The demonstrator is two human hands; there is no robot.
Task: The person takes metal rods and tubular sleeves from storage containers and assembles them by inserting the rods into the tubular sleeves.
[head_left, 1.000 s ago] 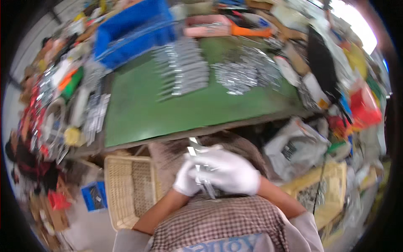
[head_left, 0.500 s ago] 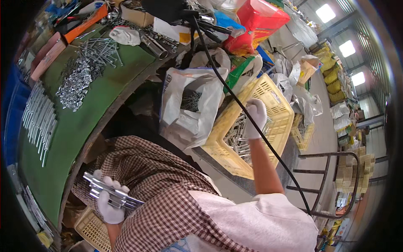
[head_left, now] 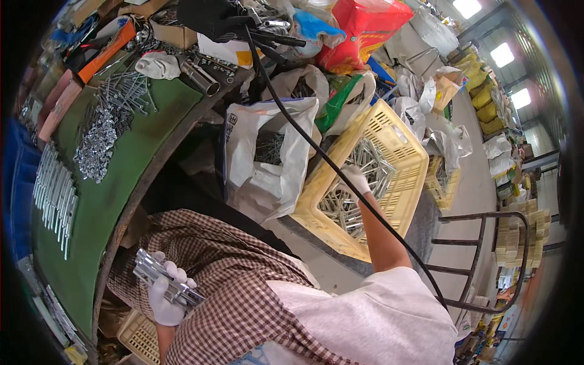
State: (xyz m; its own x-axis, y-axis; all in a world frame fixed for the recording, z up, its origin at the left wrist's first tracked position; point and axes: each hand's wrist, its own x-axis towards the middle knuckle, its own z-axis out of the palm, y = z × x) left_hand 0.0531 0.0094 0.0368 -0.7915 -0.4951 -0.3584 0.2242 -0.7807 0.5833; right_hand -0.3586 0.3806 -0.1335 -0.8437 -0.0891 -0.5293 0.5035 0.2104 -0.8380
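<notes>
My gloved left hand [head_left: 167, 299] is closed around a bundle of shiny metal tubes [head_left: 152, 267], held over my checked apron. My right hand [head_left: 356, 179], also in a white glove, is down inside a yellow plastic crate [head_left: 398, 173], against a heap of long silver bolt-like rods [head_left: 347, 210]. A black cable crosses in front of that hand, and its fingertips are hard to make out. Across the green bench top [head_left: 137, 152] lie a row of metal rods [head_left: 56, 198], a pile of small shiny nuts [head_left: 97, 149] and a bunch of long screws [head_left: 128, 91].
The black cable [head_left: 316, 146] runs diagonally past the crate. Left of the crate stands an open white sack [head_left: 243, 164] with metal pieces inside. A red bag [head_left: 365, 33] is behind, a metal rack frame [head_left: 474, 261] to the right. Another crate [head_left: 137, 334] sits beneath the bench.
My right hand has lowered from above the crate's far side into the heap of rods. My left hand keeps hold of the tubes, tilted slightly differently. The whole view has shifted a little.
</notes>
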